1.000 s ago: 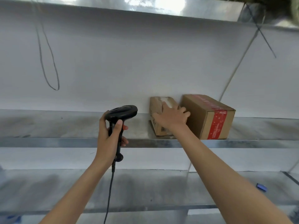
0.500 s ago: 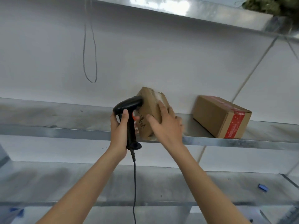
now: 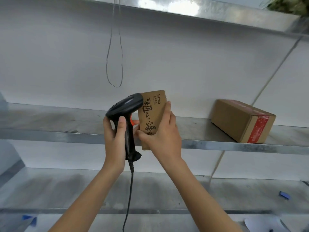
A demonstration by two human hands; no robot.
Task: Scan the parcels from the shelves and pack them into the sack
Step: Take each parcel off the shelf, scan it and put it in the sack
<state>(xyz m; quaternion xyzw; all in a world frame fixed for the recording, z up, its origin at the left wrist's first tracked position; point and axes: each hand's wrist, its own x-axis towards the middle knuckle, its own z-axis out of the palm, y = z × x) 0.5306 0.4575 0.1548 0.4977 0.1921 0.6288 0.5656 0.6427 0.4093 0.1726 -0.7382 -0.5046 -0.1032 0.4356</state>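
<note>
My right hand (image 3: 163,133) grips a small brown cardboard parcel (image 3: 153,111) with black printed characters, holding it upright in front of the middle shelf (image 3: 50,136). My left hand (image 3: 115,134) grips the handle of a black barcode scanner (image 3: 127,106), whose head points at the parcel's left face and almost touches it. The scanner's cable (image 3: 129,195) hangs down between my arms. A second, larger brown parcel (image 3: 240,121) with red tape lies on the middle shelf to the right. No sack is in view.
A white wall backs the metal shelves, with a thin wire loop (image 3: 115,52) hanging on it. The lower shelf (image 3: 167,195) carries a small blue object (image 3: 284,195) at the right. Greenery (image 3: 287,4) sits on the top shelf at the right corner.
My right hand lifted the small parcel off the shelf and turned it upright, printed face toward me. My left hand brought the scanner up against the parcel.
</note>
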